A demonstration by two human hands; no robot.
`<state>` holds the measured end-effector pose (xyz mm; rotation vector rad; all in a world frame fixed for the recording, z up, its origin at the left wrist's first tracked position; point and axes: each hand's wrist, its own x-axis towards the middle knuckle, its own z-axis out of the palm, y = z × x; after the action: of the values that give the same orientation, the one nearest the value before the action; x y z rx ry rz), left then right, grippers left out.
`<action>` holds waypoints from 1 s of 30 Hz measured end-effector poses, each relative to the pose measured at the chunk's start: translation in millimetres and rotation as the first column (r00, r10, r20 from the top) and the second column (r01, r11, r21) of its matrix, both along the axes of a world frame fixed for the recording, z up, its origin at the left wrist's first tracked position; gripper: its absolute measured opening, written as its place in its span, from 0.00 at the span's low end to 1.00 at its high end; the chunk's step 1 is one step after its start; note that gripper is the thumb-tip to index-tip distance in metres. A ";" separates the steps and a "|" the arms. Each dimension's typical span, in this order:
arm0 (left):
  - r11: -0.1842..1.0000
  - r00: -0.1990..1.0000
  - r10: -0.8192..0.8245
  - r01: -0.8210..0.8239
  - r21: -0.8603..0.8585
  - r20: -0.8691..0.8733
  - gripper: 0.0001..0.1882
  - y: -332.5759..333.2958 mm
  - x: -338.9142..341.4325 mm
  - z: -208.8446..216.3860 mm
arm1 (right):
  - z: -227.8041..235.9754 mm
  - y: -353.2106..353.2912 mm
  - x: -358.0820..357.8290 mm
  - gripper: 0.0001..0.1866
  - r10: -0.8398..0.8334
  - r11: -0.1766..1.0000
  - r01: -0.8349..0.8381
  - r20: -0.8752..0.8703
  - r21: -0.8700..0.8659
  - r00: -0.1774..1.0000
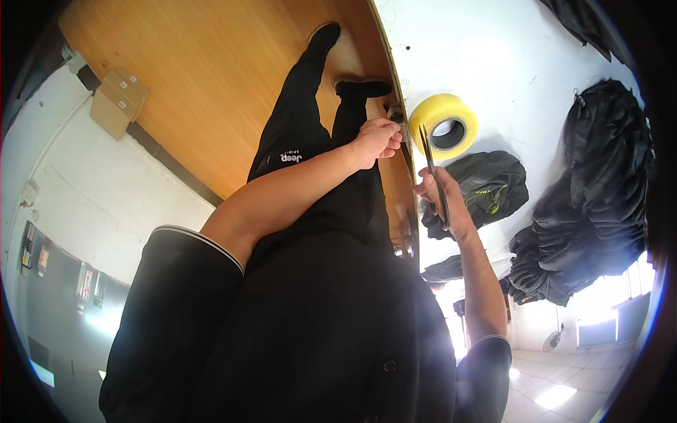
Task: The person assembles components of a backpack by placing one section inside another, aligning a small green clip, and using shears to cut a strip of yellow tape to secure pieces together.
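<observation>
My right hand (451, 203) is closed round the handles of a pair of scissors (433, 166), over the white table near its edge. The scissors' narrow blades point away from me, in front of a thick roll of yellow tape (464, 116). Just off the table edge, my left hand (376, 143) is closed with its fingers pinched together. Whatever it may hold is too small to make out. Beyond the right hand a bundled black garment (483, 185) with yellow-green marks lies on the table.
A large heap of black garments (599, 169) covers the right part of the white table (486, 49). More black cloth (582, 25) lies at the far right corner. Cardboard boxes (120, 102) stand by the wall at left, beside the wood-coloured floor (211, 70).
</observation>
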<state>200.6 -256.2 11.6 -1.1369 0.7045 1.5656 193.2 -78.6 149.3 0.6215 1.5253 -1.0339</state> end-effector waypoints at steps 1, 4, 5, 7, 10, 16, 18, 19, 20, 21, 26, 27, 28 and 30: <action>0.999 1.000 0.012 -0.013 -0.038 -0.020 0.09 2.7 -1.4 3.1 | -0.2 1.0 0.2 0.35 -0.002 1.000 0.001 0.023 0.015 1.000; 0.984 0.994 -0.001 -0.019 -0.176 -0.112 0.11 12.8 -3.4 13.1 | -0.6 0.3 1.8 0.32 -0.060 0.998 0.060 0.018 0.014 0.998; 0.984 0.994 0.000 -0.019 -0.176 -0.111 0.11 13.8 -1.9 13.8 | 0.8 0.1 0.5 0.32 -0.060 0.998 0.059 0.019 0.015 0.998; 0.980 0.975 -0.050 0.006 -0.199 -0.216 0.13 15.2 2.9 13.2 | 4.7 -0.6 -3.3 0.33 0.009 0.999 -0.012 0.051 0.047 0.999; 0.984 0.979 0.061 -0.091 -0.151 -0.196 0.14 15.2 10.4 13.1 | 3.7 5.5 -2.7 0.32 0.092 0.995 -0.096 0.091 0.042 0.992; 0.981 0.983 0.062 -0.092 -0.173 -0.173 0.19 19.0 5.8 11.8 | 7.5 3.4 -8.1 0.29 0.038 0.996 -0.047 0.124 0.078 0.992; 0.979 0.986 0.073 -0.099 -0.176 -0.150 0.19 17.8 7.5 11.7 | 6.8 3.9 -10.0 0.28 0.059 0.995 -0.069 0.132 0.075 0.989; 0.979 0.988 0.082 -0.104 -0.178 -0.128 0.19 16.4 7.5 12.4 | 6.7 4.1 -10.4 0.27 0.079 0.993 -0.090 0.140 0.074 0.987; 0.979 0.988 0.082 -0.104 -0.178 -0.127 0.19 15.1 7.2 12.7 | 6.6 3.9 -9.8 0.27 0.079 0.993 -0.090 0.141 0.074 0.987; 0.977 0.987 0.091 -0.115 -0.181 -0.136 0.18 13.7 6.7 12.9 | 6.2 3.4 -8.6 0.28 0.079 0.993 -0.089 0.128 0.076 0.989; 0.967 0.985 0.123 -0.146 -0.209 -0.117 0.16 13.9 8.4 11.0 | 6.8 3.6 -10.1 0.28 0.076 0.992 -0.091 0.174 0.084 0.982; 0.962 0.984 0.129 -0.154 -0.227 -0.120 0.16 13.5 9.6 9.9 | 6.4 4.4 -10.6 0.28 0.093 0.991 -0.109 0.198 0.071 0.976; 0.957 0.983 0.135 -0.161 -0.242 -0.123 0.16 13.8 10.3 8.8 | 6.4 5.4 -11.6 0.27 0.109 0.990 -0.126 0.221 0.061 0.969; 0.952 0.981 0.143 -0.172 -0.251 -0.130 0.16 14.5 12.6 6.9 | 0.7 8.2 -7.4 0.28 0.110 0.990 -0.127 0.224 0.061 0.968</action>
<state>213.2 -241.8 18.5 -1.3348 0.9358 1.7168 185.8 -70.4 149.9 0.6662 1.3931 -0.7917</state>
